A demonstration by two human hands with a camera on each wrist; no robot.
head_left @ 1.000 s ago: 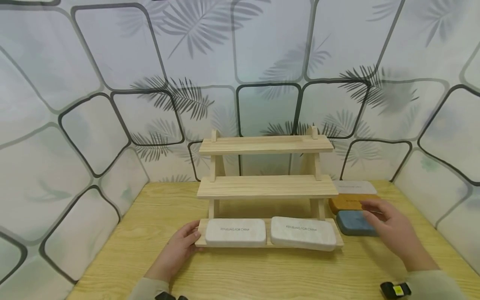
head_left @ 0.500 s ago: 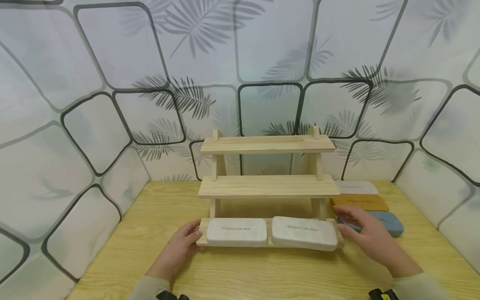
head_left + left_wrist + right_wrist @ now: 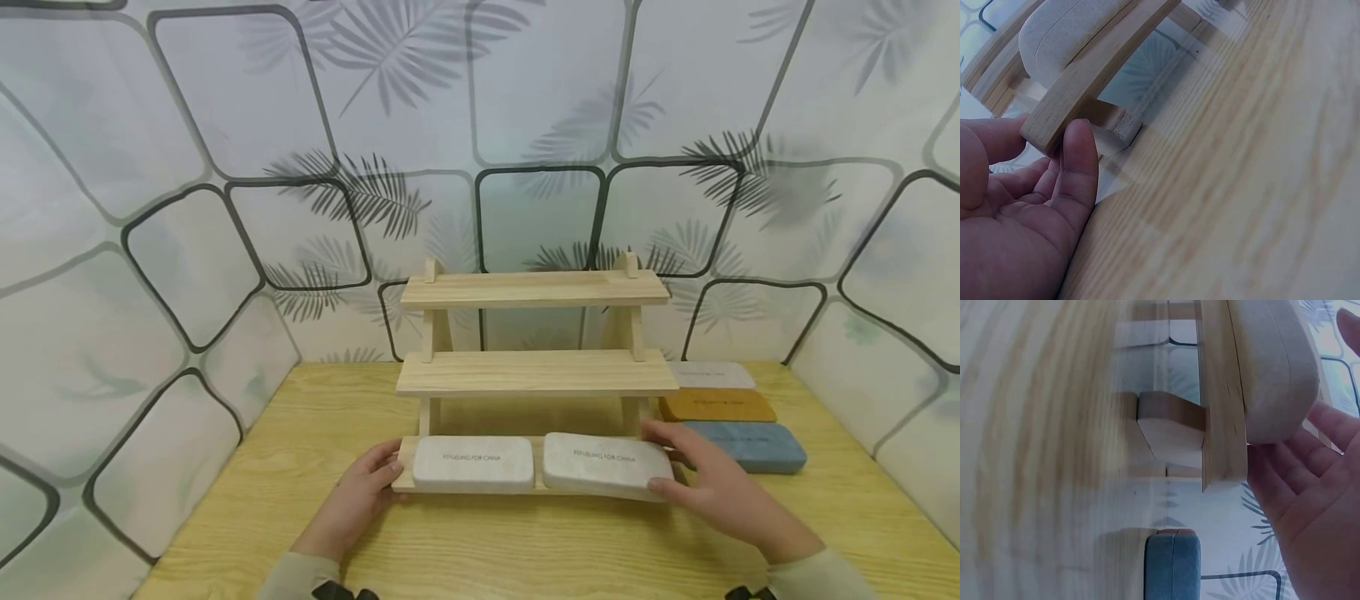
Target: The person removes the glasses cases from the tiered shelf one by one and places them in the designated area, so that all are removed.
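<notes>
In the head view, a three-tier wooden stand [image 3: 536, 371] stands on the table. Two white glasses cases [image 3: 472, 463] with printed lettering lie on its bottom shelf, the right case [image 3: 603, 467] slightly askew and overhanging the front edge. My left hand [image 3: 363, 487] pinches the left end of that shelf between thumb and fingers, which the left wrist view shows close up. Around the right end of the right case is my right hand [image 3: 712, 492]. In the right wrist view, its fingers [image 3: 1300, 456] are at the case's end, while the thumb [image 3: 1350, 331] stands clear.
Right of the stand, a blue case [image 3: 750, 446], an orange case [image 3: 720, 405] and a white case [image 3: 712, 374] lie in a row on the wooden table [image 3: 487, 550]. A patterned curtain [image 3: 540, 217] encloses the back and sides.
My right hand has moved left from over the blue case to the right end of the right white case. My left hand keeps its hold on the shelf.
</notes>
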